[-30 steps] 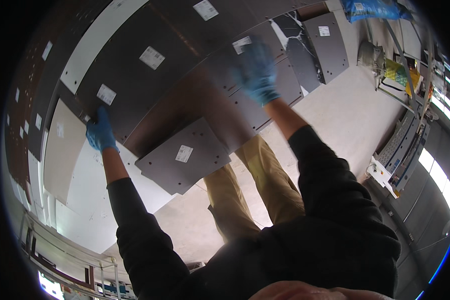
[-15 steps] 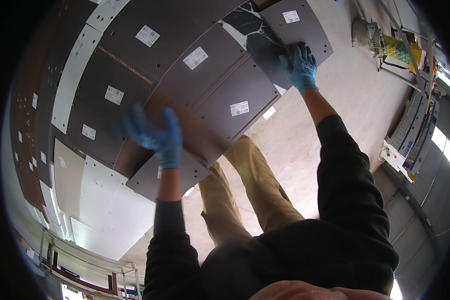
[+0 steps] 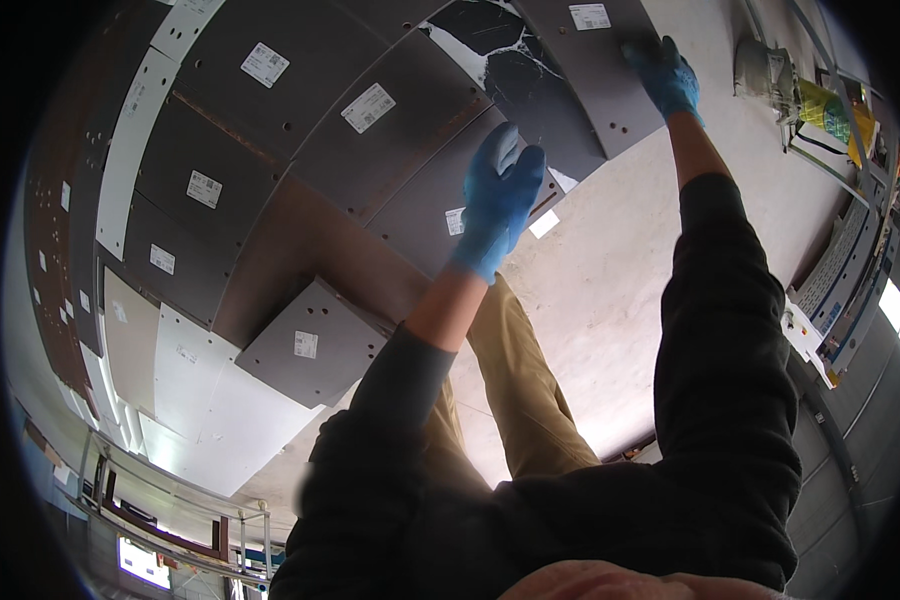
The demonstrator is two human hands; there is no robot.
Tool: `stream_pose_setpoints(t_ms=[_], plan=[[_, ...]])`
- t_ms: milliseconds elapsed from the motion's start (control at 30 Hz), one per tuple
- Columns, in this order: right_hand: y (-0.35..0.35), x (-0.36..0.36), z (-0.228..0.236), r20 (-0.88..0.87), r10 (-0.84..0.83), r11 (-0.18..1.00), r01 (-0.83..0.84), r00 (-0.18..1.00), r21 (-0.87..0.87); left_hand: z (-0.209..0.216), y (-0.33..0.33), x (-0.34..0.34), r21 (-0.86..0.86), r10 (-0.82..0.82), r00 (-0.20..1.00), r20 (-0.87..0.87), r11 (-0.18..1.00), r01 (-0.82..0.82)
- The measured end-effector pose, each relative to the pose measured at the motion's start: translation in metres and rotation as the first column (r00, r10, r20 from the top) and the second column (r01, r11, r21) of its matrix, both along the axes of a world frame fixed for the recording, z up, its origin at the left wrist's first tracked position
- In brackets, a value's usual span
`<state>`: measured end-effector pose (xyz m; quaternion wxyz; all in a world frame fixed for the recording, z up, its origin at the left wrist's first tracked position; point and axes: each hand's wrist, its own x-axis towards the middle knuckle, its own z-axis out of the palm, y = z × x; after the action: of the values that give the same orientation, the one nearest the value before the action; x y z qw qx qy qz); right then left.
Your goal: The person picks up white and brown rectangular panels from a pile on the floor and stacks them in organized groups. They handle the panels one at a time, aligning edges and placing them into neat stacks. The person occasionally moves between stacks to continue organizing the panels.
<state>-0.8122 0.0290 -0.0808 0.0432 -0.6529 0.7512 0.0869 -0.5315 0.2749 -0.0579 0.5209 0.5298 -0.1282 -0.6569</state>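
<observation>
In the head view, my left hand (image 3: 500, 200) wears a blue glove and is stretched forward over a dark grey panel (image 3: 440, 205) that carries a small white label. The fingers (image 3: 515, 160) are straight and close together, flat above the panel surface; they do not hold anything. I cannot tell for sure if the palm touches the board or only hovers just above it.

My right hand (image 3: 665, 75), also in a blue glove, is far out at the top of the view. Its fingers are bent over the near edge of another grey panel (image 3: 595, 70), which has two small holes near its corner and a white label at the top. The hand seems to grip this edge, with the thumb side hidden under the board.

Between the two panels lies a black board with white marble veins (image 3: 510, 70), partly covered by them. To the left, many more grey panels with labels (image 3: 270, 120) lie side by side, and further left some white panels (image 3: 200, 390). One loose grey square panel (image 3: 310, 345) lies on top of the white ones, near my left elbow. The pale floor (image 3: 610, 290) is under my beige trousers (image 3: 520, 400). At the right edge stands a yellow and green object (image 3: 835, 105).
</observation>
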Motion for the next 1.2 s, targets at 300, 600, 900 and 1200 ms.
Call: stream_pose_setpoints(t_ms=[300, 600, 900, 1200], plan=[[0.065, 0.055, 0.008, 0.153, -0.177, 0.984, 0.174, 0.972, 0.032, 0.008, -0.040, -0.013, 0.073, 0.059, 0.991, -0.118, 0.996, -0.050], [0.086, 0.038, -0.006, 0.603, -0.385, 0.917, 0.362, 0.699, 0.166, 0.013, -0.028, -0.023, 0.375, 0.034, 0.999, -0.022, 0.927, -0.024], [0.122, 0.075, 0.046, 0.634, -0.104, 0.994, 0.055, 0.767, 0.095, 0.046, 0.011, -0.014, 0.200, 0.272, 0.887, 0.373, 0.910, -0.363], [0.260, 0.317, 0.054, 0.951, -0.038, 0.997, 0.077, 0.307, 0.015, 0.006, 0.142, 0.213, -0.014, 0.563, 0.680, 0.470, 0.774, -0.633]])
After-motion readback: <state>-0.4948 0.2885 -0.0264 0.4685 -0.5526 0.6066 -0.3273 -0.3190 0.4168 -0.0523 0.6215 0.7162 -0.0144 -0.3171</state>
